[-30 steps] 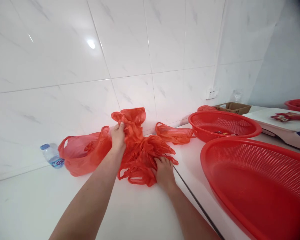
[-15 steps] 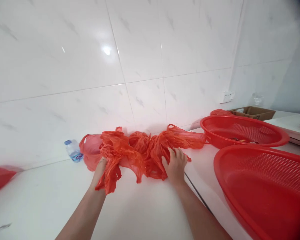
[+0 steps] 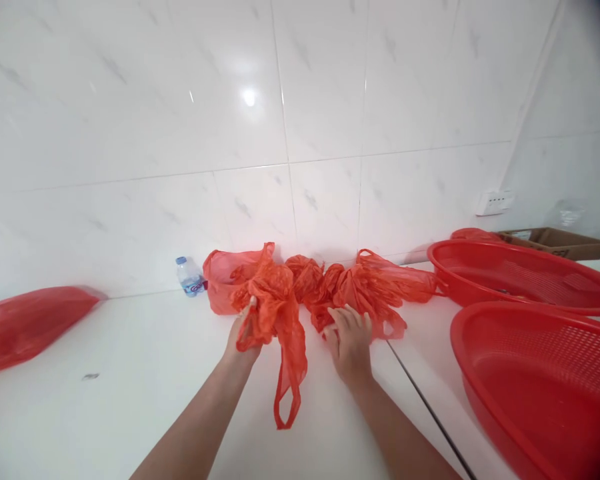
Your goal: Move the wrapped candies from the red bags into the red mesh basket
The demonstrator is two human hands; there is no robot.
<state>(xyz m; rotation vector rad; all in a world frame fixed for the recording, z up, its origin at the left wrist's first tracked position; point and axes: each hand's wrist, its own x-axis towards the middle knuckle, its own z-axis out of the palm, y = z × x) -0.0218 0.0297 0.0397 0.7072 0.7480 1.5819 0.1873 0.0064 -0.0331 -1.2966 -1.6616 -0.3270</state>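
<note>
A crumpled red plastic bag (image 3: pixel 273 303) is bunched up in my left hand (image 3: pixel 243 341), its fingers wrapped round it and partly hidden by the film. One looped handle of that bag hangs down over the white table. My right hand (image 3: pixel 351 343) reaches onto a second bunched red plastic bag (image 3: pixel 353 290), touching its front side with thumb and fingers apart. More red bags lie between and beside the hands along the wall, including a pinkish one (image 3: pixel 223 270) behind my left hand.
A small water bottle (image 3: pixel 190 277) with a blue cap stands against the tiled wall. At the right are two red plastic baskets, one nearer (image 3: pixel 463 333) and one farther (image 3: pixel 440 257), plus a cardboard box (image 3: pixel 575 243). Another red bag (image 3: pixel 35 323) lies far left.
The view has swung left, so things appear farther right. My left hand has lifted and turned its bag, and a looped handle now dangles. My right hand remains at the other bag.
</note>
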